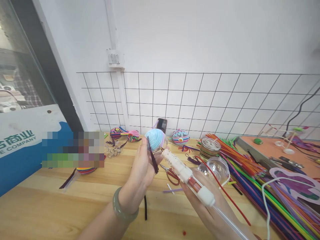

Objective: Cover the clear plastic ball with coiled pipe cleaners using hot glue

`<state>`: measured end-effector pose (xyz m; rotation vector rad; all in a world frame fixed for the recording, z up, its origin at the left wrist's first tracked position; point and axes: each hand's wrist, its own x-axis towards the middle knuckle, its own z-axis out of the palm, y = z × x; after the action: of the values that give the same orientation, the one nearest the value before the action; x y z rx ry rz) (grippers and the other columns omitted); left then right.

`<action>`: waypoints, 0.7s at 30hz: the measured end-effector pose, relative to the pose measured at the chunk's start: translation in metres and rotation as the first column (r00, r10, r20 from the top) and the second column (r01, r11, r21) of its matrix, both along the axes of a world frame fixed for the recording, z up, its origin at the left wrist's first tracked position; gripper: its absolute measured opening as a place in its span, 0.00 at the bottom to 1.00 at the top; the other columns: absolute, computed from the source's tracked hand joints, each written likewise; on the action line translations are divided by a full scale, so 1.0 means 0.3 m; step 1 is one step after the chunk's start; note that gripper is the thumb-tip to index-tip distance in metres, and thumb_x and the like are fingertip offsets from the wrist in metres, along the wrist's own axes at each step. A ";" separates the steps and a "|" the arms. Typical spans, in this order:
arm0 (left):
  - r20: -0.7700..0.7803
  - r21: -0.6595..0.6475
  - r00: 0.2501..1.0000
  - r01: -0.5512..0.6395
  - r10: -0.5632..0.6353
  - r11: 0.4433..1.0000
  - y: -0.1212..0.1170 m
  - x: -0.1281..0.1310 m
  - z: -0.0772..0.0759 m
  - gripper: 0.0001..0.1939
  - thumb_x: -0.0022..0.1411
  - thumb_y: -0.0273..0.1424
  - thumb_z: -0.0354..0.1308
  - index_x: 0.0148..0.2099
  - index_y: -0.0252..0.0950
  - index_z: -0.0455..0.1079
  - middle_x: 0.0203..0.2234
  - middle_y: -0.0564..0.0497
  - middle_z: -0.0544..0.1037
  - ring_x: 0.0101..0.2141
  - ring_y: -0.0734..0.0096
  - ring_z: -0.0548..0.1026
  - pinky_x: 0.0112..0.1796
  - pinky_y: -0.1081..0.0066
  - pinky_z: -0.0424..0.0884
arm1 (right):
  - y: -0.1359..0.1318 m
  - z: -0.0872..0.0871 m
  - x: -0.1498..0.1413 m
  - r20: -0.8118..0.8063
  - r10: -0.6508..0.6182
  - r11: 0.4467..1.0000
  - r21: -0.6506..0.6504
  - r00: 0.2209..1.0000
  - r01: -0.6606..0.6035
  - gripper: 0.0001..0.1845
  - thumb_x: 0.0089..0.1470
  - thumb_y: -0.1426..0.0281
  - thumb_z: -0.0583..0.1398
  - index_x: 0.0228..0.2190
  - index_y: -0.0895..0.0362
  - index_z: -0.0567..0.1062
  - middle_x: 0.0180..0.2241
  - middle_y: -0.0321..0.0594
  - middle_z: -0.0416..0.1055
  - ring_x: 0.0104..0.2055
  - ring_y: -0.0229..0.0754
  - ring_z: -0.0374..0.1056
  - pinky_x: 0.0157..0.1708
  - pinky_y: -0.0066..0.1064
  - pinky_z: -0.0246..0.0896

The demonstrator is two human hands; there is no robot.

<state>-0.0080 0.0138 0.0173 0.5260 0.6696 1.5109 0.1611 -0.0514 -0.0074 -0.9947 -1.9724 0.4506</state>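
Note:
My left hand (pixel 142 166) is closed around a ball wrapped in light blue and pink pipe cleaner (pixel 155 140), held up above the wooden table (pixel 62 206). A dark purple pipe cleaner (pixel 152 156) hangs from the ball across my palm. My right hand (pixel 207 203) grips a white hot glue gun (pixel 185 171), and its nozzle touches the ball's lower right side. A clear glue stick juts out of the gun's back end. A green bangle (pixel 122 208) sits on my left wrist.
A big pile of coloured pipe cleaners (pixel 255 170) covers the table's right side, next to a clear plastic half sphere (pixel 217 166) and a jar (pixel 209 146). Red-handled scissors (pixel 171 174) lie below the gun. Wrapped balls (pixel 180 136) and a phone (pixel 162 125) stand by the wire grid.

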 end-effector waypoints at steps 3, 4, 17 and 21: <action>-0.004 0.002 1.000 0.008 -0.008 1.000 -0.001 0.001 0.004 0.23 0.68 0.43 0.47 0.55 0.34 0.67 0.47 0.39 0.78 0.37 0.63 0.81 0.31 0.72 0.77 | 0.003 -0.006 0.000 0.006 0.015 1.000 0.000 1.000 -0.015 0.06 0.64 0.69 0.52 0.39 0.53 0.69 0.37 0.42 0.72 0.36 0.41 0.72 0.36 0.27 0.70; -0.004 0.000 1.000 0.010 -0.010 1.000 -0.001 0.001 0.005 0.23 0.68 0.43 0.47 0.56 0.35 0.67 0.47 0.40 0.78 0.37 0.62 0.81 0.30 0.72 0.77 | 0.004 -0.007 0.000 0.009 0.017 1.000 0.004 1.000 -0.017 0.06 0.63 0.69 0.52 0.39 0.53 0.69 0.37 0.42 0.72 0.36 0.41 0.72 0.36 0.27 0.70; 0.013 -0.041 1.000 0.024 -0.024 0.999 -0.004 0.005 0.015 0.23 0.68 0.44 0.47 0.57 0.35 0.67 0.46 0.41 0.78 0.37 0.60 0.81 0.34 0.64 0.79 | -0.006 0.010 -0.010 0.037 0.013 0.999 0.034 0.999 -0.014 0.06 0.63 0.71 0.51 0.35 0.52 0.68 0.40 0.44 0.73 0.37 0.41 0.73 0.32 0.26 0.72; -0.001 -0.021 1.000 0.012 -0.012 1.000 -0.004 0.005 0.012 0.23 0.68 0.44 0.47 0.54 0.33 0.68 0.46 0.39 0.78 0.36 0.62 0.81 0.30 0.71 0.78 | 0.002 0.003 -0.005 0.024 -0.005 0.999 0.051 1.000 0.003 0.07 0.63 0.71 0.52 0.39 0.53 0.69 0.39 0.42 0.73 0.36 0.40 0.73 0.34 0.25 0.71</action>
<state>-0.0064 0.0125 0.0209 0.5139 0.6821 1.4909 0.1595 -0.0510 -0.0064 -0.9757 -1.9933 0.3854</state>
